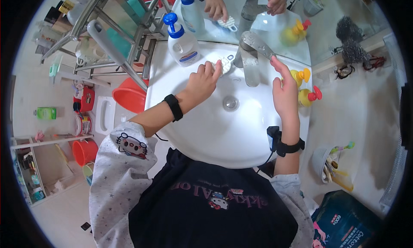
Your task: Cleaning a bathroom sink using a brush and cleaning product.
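Note:
Before me is a white washbasin (206,132) with a round metal drain (231,103). My left hand (203,78) rests its fingertips on a white ridged object with a small loop handle (226,63), perhaps a scrubbing brush, at the basin's back rim; the palm side is hidden. My right hand (284,86) touches the end of the metal faucet's lever (258,44) with its fingertips, and the faucet's spout (251,70) points over the bowl. No water shows. A clear pump bottle with a blue top (183,49) stands left of the brush-like object.
Two yellow pump bottles (305,98) stand on the right rim. A mirror (219,31) rises behind the basin. At left are a metal rack (106,25) and a red basin (129,94). A cup of brushes (322,164) is at right.

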Action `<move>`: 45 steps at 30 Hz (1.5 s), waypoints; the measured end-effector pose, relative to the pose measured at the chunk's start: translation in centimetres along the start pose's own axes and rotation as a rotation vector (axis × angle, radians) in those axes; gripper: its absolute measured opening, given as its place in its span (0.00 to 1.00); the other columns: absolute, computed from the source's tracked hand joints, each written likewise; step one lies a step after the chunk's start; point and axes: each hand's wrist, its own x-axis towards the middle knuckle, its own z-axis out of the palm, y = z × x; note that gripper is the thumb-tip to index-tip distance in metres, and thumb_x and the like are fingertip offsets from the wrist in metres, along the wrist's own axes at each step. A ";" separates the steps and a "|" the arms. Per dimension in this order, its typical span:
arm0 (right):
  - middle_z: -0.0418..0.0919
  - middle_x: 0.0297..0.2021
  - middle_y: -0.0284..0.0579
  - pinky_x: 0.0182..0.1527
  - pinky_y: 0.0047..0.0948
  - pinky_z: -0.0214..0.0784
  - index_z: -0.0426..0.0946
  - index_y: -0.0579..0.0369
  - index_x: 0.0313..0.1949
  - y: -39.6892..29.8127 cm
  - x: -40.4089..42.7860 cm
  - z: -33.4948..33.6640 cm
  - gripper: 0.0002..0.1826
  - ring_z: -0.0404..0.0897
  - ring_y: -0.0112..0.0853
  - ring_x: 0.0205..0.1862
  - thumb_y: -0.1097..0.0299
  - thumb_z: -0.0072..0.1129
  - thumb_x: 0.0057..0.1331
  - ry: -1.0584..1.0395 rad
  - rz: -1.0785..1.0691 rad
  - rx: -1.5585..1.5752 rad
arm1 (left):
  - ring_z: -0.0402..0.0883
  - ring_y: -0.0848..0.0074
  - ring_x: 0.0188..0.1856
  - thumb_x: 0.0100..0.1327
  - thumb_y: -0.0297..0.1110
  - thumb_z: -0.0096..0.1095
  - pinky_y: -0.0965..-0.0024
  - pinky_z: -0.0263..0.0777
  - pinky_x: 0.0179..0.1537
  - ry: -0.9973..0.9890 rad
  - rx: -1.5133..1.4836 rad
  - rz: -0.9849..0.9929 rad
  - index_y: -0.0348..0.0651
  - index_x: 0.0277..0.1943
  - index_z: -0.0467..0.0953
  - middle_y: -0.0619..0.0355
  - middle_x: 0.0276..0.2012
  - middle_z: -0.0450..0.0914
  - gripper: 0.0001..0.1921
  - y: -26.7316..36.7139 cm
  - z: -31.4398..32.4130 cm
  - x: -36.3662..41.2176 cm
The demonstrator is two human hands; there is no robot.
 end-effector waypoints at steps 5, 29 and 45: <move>0.74 0.53 0.46 0.58 0.28 0.59 0.68 0.52 0.58 -0.4 0.1 -0.4 0.29 0.72 0.35 0.56 0.84 0.38 0.57 -0.028 0.007 0.034 | 0.73 0.68 0.40 0.52 0.31 0.60 0.71 0.74 0.25 -0.037 -0.143 0.097 0.39 0.64 0.56 0.50 0.41 0.67 0.36 -2.3 -0.8 -0.1; 0.74 0.54 0.43 0.48 0.22 0.62 0.69 0.53 0.59 1.2 0.6 -0.4 0.31 0.72 0.30 0.56 0.87 0.35 0.55 -0.038 -0.038 0.201 | 0.70 0.66 0.40 0.49 0.32 0.64 0.68 0.67 0.34 -0.020 0.007 0.058 0.58 0.65 0.57 0.52 0.42 0.67 0.39 -1.4 -0.9 -0.9; 0.74 0.54 0.43 0.41 0.17 0.63 0.69 0.55 0.58 1.3 0.6 0.0 0.32 0.73 0.28 0.56 0.87 0.35 0.54 -0.044 -0.043 0.232 | 0.73 0.53 0.40 0.53 0.31 0.59 0.63 0.76 0.28 -0.070 -0.346 -0.259 0.28 0.61 0.56 0.38 0.41 0.67 0.33 3.7 -0.5 0.9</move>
